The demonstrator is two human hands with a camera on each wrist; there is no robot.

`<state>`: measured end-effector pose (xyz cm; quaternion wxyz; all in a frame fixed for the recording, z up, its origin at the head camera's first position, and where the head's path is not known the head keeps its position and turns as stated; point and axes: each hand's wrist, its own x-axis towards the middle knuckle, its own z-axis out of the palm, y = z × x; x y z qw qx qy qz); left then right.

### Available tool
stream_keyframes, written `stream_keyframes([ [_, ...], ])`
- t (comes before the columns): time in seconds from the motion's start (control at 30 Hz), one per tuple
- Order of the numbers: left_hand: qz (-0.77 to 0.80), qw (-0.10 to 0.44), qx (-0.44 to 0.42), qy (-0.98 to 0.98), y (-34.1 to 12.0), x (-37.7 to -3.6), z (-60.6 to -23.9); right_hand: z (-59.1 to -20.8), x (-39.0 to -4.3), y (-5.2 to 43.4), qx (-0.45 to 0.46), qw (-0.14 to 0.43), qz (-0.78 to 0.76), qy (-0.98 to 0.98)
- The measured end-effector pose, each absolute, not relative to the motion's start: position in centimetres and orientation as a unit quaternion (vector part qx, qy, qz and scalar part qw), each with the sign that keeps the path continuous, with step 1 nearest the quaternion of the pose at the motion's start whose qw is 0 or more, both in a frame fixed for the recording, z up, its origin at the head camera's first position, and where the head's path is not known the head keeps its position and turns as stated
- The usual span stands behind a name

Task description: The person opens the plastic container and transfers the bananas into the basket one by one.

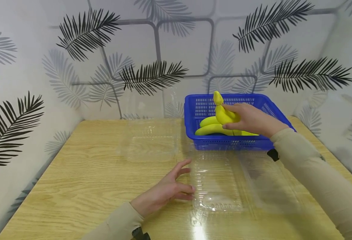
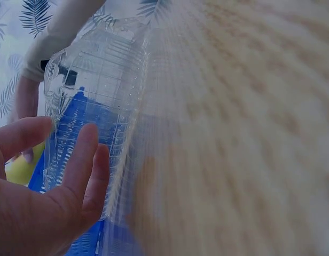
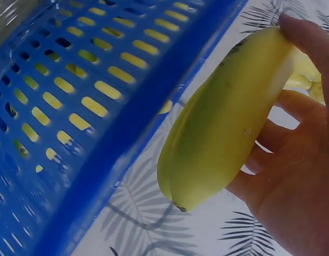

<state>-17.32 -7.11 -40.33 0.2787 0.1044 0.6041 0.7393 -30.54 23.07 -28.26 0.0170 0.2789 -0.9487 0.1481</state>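
Observation:
A blue plastic basket [image 1: 194,110] stands at the back of the wooden table and holds several yellow bananas [image 1: 212,129]. My right hand [image 1: 248,120] grips one banana [image 1: 224,113] and holds it tilted up over the basket; in the right wrist view that banana [image 3: 223,122] lies in my curled fingers beside the basket wall [image 3: 100,117]. An open clear plastic clamshell container [image 1: 218,180] lies in front of the basket. My left hand [image 1: 166,190] rests on the table with straight fingers touching the container's left edge [image 2: 95,106].
A second clear clamshell container [image 1: 150,140] lies open at the back, left of the basket. Walls with leaf-pattern paper close in the table at the back and both sides. Bare wood [image 1: 82,173] shows at the left.

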Motion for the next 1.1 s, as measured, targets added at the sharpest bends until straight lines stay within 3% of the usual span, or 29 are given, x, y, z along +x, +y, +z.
stream_keyframes([
  [0.33,0.74,0.283,0.107,0.601,-7.0,-17.2,-40.3,-30.6,-33.0,22.4,0.278,-0.022,0.141,-0.95],
  [0.63,0.74,0.283,0.102,0.602,-7.0,-17.4,-40.2,-30.9,-32.6,21.7,0.277,-0.056,0.16,-0.946],
  [1.1,0.738,0.282,0.094,0.606,-7.0,-17.3,-40.2,-32.0,-32.4,21.6,0.308,-0.064,0.188,-0.93],
])
